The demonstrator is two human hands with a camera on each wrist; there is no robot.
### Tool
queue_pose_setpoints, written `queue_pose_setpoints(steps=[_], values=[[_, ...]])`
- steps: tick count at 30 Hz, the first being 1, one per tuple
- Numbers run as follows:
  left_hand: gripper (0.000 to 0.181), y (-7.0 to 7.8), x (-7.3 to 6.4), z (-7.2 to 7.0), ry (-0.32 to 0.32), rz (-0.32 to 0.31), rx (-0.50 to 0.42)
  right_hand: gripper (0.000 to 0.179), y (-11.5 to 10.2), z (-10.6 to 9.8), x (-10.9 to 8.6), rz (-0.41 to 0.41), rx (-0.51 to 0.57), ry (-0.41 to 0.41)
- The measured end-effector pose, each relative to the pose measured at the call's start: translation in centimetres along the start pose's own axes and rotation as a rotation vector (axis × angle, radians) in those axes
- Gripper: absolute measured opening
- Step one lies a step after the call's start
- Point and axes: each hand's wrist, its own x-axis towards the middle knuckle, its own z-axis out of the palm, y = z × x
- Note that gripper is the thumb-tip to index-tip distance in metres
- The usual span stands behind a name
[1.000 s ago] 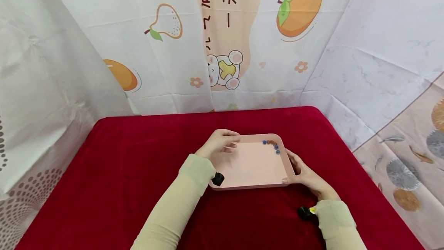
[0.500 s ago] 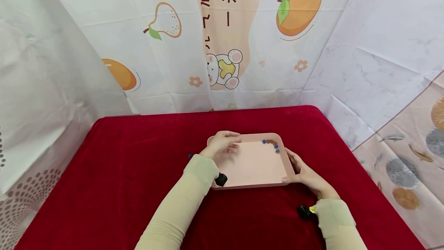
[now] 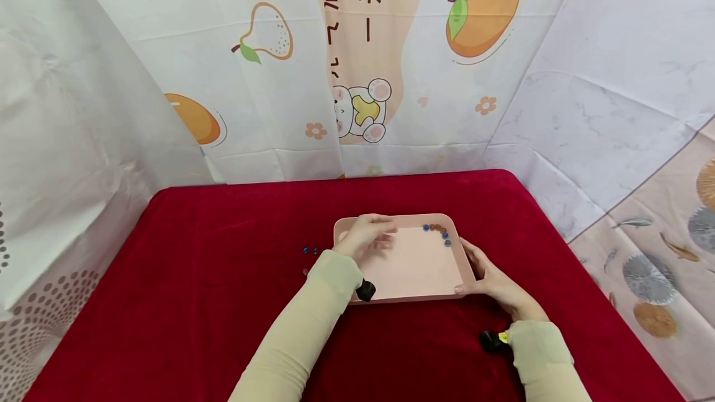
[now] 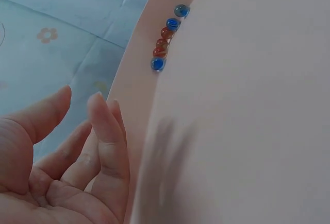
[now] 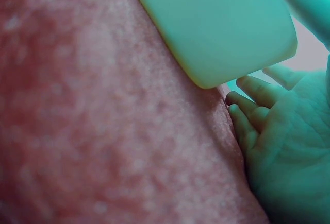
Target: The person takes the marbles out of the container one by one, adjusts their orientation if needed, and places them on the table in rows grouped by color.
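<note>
A pale pink rectangular tray (image 3: pixel 419 268) lies on the red cloth. Along its far right corner runs a curved row of several glass marbles (image 3: pixel 444 236), blue and reddish brown; the left wrist view shows these marbles (image 4: pixel 172 23) against the tray wall (image 4: pixel 129 87). My left hand (image 3: pixel 365 236) hovers over the tray's left part, fingers loosely bent, nothing between thumb and fingers, and casts a shadow on the tray floor. At the near right corner my right hand (image 3: pixel 491 284) holds the tray, thumb on the near rim, fingers along the outer right wall.
Left of the tray, two blue marbles (image 3: pixel 310 250) and a reddish marble (image 3: pixel 305 272) lie on the red tablecloth (image 3: pixel 223 278), close to the left sleeve. A printed white curtain (image 3: pixel 251 104) hangs behind the table.
My left hand has moved right and slightly nearer over the tray, uncovering its far left corner and the loose marbles beside it. The right hand and tray hold their place.
</note>
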Motion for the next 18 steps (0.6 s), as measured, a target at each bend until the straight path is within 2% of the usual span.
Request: queue_pose_setpoints(steps=[11, 18], values=[[0.041, 0.1, 0.5, 0.7, -0.006, -0.004, 0.025, 0.11, -0.1, 0.0, -0.1, -0.014, 0.007, 0.0], [0.041, 0.4, 1.3, 0.9, -0.006, 0.003, 0.074, 0.111, 0.1, -0.1, 0.0, -0.015, 0.008, 0.001]])
